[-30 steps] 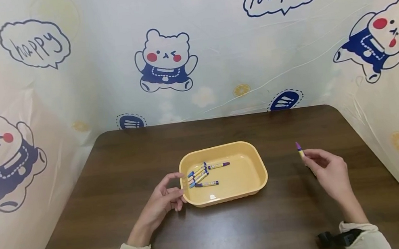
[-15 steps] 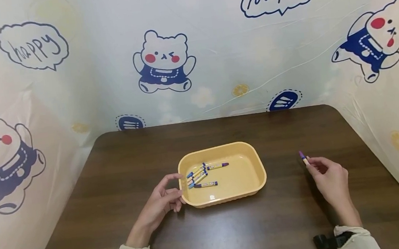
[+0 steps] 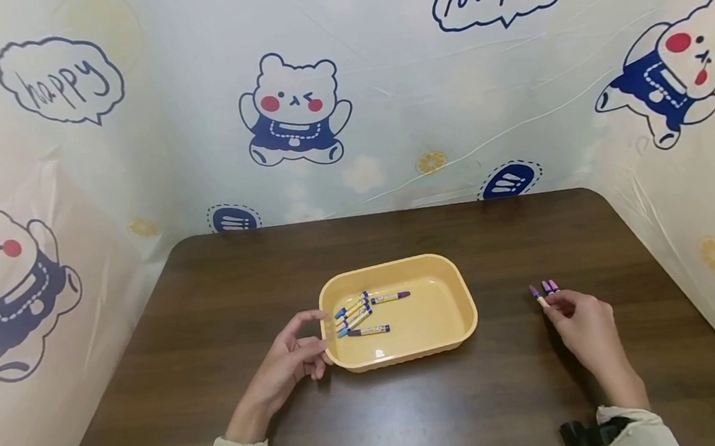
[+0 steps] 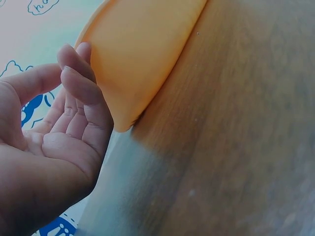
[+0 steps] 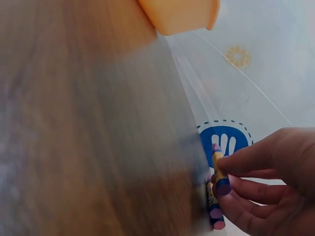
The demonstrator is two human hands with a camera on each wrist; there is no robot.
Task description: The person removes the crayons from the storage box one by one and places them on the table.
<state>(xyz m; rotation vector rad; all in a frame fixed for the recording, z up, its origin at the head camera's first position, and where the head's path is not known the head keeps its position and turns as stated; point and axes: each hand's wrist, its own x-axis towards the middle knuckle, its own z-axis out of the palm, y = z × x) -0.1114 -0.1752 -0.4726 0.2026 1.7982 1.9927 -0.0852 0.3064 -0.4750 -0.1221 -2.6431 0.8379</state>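
My left hand (image 3: pixel 293 353) holds the left rim of a yellow plastic tray (image 3: pixel 467 328), fingertips and thumb at its edge. Several crayons (image 3: pixel 372 330) with blue, purple and other dark or pale tips lie in the tray's left half. On the right, my right hand (image 3: pixel 587 326) pinches a purple-tipped crayon (image 3: pixel 537 295) between thumb and fingers. Two more crayons (image 3: pixel 550 286), tipped purple and pink, show just beyond those fingers. The right wrist view has the pinched crayon (image 5: pixel 220 169) above the other crayons (image 5: pixel 215 214), which fingers partly cover.
The dark brown wooden table (image 3: pixel 450 417) lies under everything. A pale curtain (image 3: pixel 386 125) printed with bears and "happy" bubbles stands around its back and sides. Black straps with small cameras (image 3: pixel 576 435) are on the wrists.
My right hand has moved a little nearer and lower with the purple-tipped crayon. Two further crayon tips now show beside its fingers. The left hand and tray stay in place.
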